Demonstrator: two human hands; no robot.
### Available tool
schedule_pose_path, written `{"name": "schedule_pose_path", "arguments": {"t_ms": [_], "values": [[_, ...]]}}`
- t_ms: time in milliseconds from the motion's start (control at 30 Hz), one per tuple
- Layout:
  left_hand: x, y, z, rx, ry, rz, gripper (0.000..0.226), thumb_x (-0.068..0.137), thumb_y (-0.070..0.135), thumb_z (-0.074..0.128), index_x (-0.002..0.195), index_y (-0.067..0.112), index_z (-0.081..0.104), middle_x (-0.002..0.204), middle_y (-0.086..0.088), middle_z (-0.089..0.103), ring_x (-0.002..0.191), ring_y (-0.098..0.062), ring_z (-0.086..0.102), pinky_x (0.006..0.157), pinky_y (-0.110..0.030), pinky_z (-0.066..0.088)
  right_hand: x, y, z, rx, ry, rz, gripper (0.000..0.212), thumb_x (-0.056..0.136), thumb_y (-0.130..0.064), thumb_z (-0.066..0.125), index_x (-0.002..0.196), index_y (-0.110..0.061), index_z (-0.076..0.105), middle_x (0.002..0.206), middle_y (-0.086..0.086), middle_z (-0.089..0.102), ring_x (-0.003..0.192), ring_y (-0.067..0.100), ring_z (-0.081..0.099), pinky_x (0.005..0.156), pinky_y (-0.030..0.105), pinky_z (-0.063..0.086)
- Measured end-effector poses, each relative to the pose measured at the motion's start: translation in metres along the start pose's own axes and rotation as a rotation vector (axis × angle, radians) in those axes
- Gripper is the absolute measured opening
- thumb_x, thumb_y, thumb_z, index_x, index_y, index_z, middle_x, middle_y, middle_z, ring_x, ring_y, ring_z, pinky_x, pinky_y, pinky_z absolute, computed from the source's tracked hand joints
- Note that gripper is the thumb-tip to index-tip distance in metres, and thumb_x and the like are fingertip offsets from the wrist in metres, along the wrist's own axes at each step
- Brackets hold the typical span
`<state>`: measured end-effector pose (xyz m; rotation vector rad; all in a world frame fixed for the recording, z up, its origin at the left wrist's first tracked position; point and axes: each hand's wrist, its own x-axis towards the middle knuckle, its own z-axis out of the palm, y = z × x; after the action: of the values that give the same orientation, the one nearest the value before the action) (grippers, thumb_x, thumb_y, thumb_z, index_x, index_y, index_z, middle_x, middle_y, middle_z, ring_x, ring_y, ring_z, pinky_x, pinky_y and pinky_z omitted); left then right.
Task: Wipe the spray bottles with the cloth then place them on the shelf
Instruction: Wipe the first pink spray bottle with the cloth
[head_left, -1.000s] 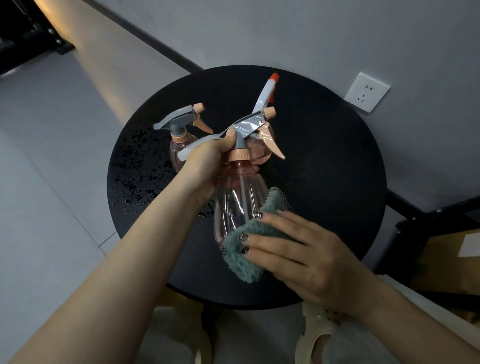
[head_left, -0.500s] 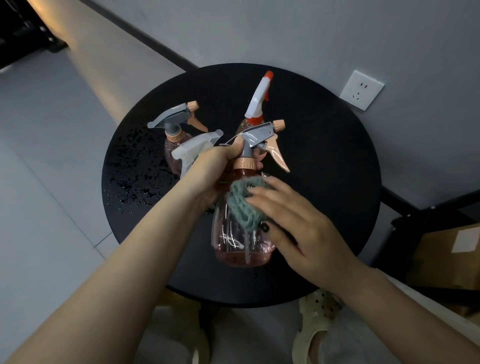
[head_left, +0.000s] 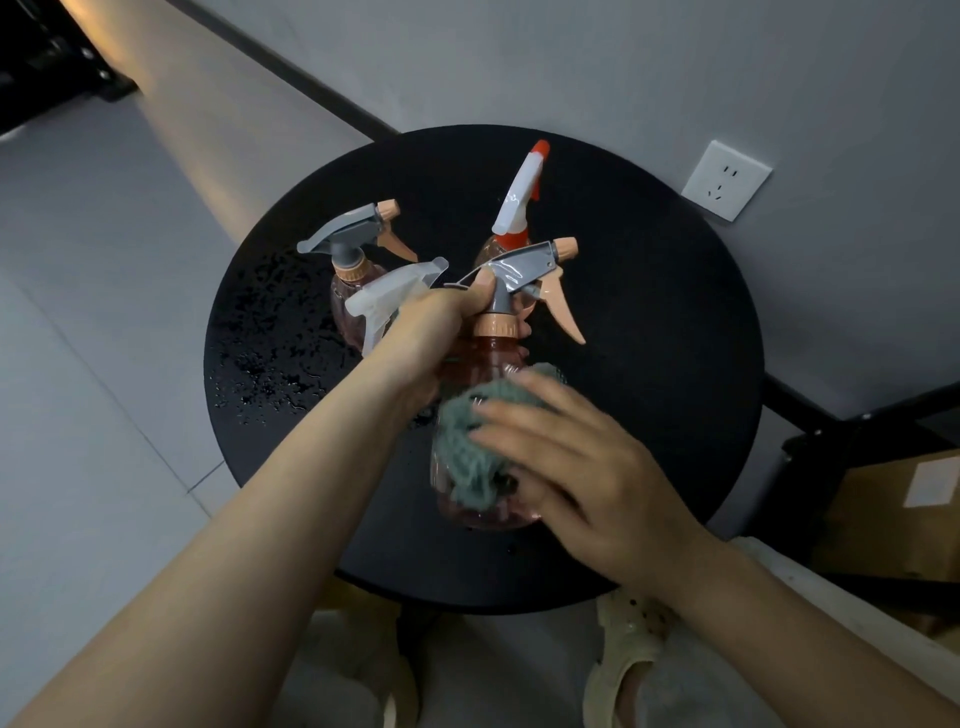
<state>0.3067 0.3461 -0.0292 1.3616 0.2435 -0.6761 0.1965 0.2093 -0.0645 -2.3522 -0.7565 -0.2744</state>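
My left hand (head_left: 431, 338) grips the neck of a pink see-through spray bottle (head_left: 483, 358) with a grey trigger head, held upright above the round black table (head_left: 649, 322). My right hand (head_left: 576, 467) presses a grey-green cloth (head_left: 470, 441) against the bottle's belly, fingers curled around the cloth. Three more spray bottles stand on the table behind: one with a grey head (head_left: 353, 244), one with a clear white head (head_left: 389, 296), one with a white head and red nozzle (head_left: 519, 202).
Water drops (head_left: 270, 343) speckle the table's left side. A white wall socket (head_left: 724, 179) sits on the grey wall behind. A cardboard box (head_left: 909, 514) lies at the right on a dark frame. My sandalled feet (head_left: 623, 654) show below the table edge.
My right hand slid the cloth from the bottle's lower side up to its shoulder, then back down over its belly. The held bottle has tipped more upright.
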Motion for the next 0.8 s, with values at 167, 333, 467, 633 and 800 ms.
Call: {"name": "schedule_pose_path", "arguments": {"t_ms": [167,333,467,633,800], "values": [[0.001,-0.002,-0.001,-0.040,-0.017,-0.033,0.031,0.097,0.030,0.045,0.082,0.009,0.062,0.069,-0.003,0.065,0.062,-0.015,0.062,0.063,-0.025,0.052,0.010,0.008,-0.003,0.489,0.113,0.377,0.042,0.095,-0.029,0.042,0.137,-0.032,0.042,0.146,-0.021,0.037,0.140,0.004,0.027,0.114,0.030,0.028],[-0.005,0.005,-0.001,-0.172,-0.032,-0.004,0.028,0.100,0.024,0.039,0.089,0.007,0.059,0.073,-0.005,0.062,0.055,-0.011,0.064,0.053,-0.020,0.054,0.000,0.008,0.000,0.288,-0.003,0.188,0.043,0.098,-0.029,0.040,0.140,-0.030,0.035,0.151,-0.018,0.029,0.145,0.013,0.017,0.117,0.029,0.020],[-0.007,0.010,-0.003,-0.128,0.010,0.041,0.031,0.101,0.027,0.037,0.086,0.009,0.057,0.064,-0.005,0.061,0.048,-0.012,0.062,0.044,-0.019,0.051,-0.009,0.007,0.000,-0.133,-0.071,-0.170,0.034,0.101,-0.030,0.035,0.135,-0.024,0.040,0.145,-0.008,0.036,0.142,0.034,0.019,0.114,0.048,0.025],[-0.006,0.010,-0.005,-0.131,0.003,0.074,0.032,0.101,0.026,0.036,0.084,0.009,0.057,0.058,-0.002,0.062,0.049,-0.013,0.060,0.046,-0.018,0.051,-0.014,0.008,0.001,-0.344,-0.104,-0.366,0.034,0.099,-0.025,0.042,0.133,-0.024,0.041,0.141,-0.008,0.037,0.137,0.032,0.030,0.112,0.053,0.026],[-0.004,0.006,0.000,-0.128,-0.026,0.041,0.030,0.101,0.026,0.037,0.087,0.008,0.057,0.069,-0.005,0.060,0.051,-0.009,0.063,0.046,-0.019,0.050,-0.007,0.008,0.001,0.011,-0.022,-0.015,0.037,0.101,-0.030,0.037,0.138,-0.025,0.038,0.148,-0.013,0.033,0.144,0.025,0.020,0.116,0.036,0.026]]}}
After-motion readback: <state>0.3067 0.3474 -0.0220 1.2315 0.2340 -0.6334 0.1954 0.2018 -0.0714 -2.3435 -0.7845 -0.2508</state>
